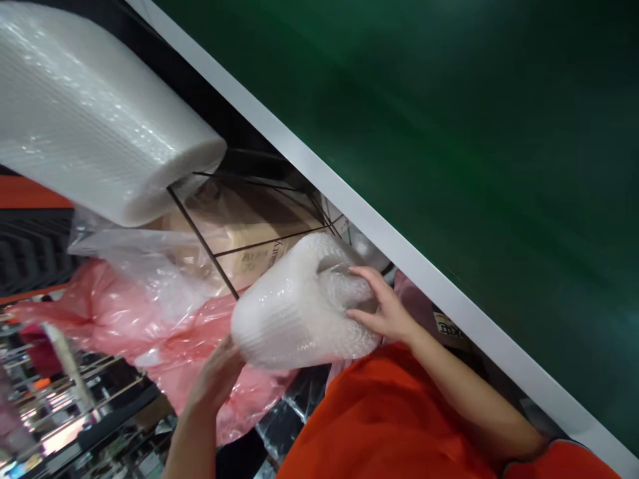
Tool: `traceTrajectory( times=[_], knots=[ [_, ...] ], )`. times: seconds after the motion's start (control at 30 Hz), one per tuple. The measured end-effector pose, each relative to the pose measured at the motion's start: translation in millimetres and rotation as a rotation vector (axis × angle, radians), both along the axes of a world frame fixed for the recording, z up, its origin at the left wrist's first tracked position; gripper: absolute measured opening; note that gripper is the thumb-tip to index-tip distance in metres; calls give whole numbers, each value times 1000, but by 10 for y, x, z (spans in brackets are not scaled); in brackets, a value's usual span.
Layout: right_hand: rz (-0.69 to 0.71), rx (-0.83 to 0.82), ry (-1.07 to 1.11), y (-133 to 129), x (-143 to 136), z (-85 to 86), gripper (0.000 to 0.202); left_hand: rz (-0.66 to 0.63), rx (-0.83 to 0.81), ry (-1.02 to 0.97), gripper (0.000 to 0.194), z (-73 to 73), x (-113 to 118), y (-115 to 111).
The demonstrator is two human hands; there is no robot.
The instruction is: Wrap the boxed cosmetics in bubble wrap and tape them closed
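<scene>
A small roll of bubble wrap (294, 306) lies tilted between my two hands, in front of my orange shirt. My left hand (227, 366) supports its left end from below; most of those fingers are hidden behind the roll. At the other end, my right hand (382, 309) grips the loose inner layers, thumb and fingers curved around them at the hollow opening. The wrap is clear and whitish, with its bubbles visible near the right end.
A large bubble wrap roll (100, 113) sits at upper left on a thin black rod frame (202, 239). Pink plastic bags (150, 326) and a brown carton (254, 259) lie below. The green table (449, 146) with its white edge (319, 173) fills the right.
</scene>
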State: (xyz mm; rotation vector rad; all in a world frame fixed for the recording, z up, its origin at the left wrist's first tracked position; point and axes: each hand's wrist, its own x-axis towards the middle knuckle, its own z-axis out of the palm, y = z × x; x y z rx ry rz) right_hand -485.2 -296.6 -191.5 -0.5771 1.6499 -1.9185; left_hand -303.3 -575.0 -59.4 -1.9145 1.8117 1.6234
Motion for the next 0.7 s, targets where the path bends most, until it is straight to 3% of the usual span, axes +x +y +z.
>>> traceTrajectory(
  times=[0.1,0.2,0.37,0.47,0.57,0.63,0.7],
  knots=[
    [69,-20,23,-41,-45,-31,71,-57,23,37,74,-3,77,123],
    [0,10,27,-182,-54,-56,52,5,-77,20,78,-18,151,13],
    [-149,173,-4,-306,50,16,34,121,-161,-51,52,-65,45,-224],
    [-245,254,98,-241,163,75,49,226,-141,-19,42,-143,-9,-137],
    [-469,362,197,-150,269,71,70,301,-35,73,42,-220,134,-5],
    [-532,415,211,-108,314,53,60,326,49,92,40,-242,289,26],
    [-491,420,182,-85,334,54,42,348,80,62,37,-230,389,1]
  ],
)
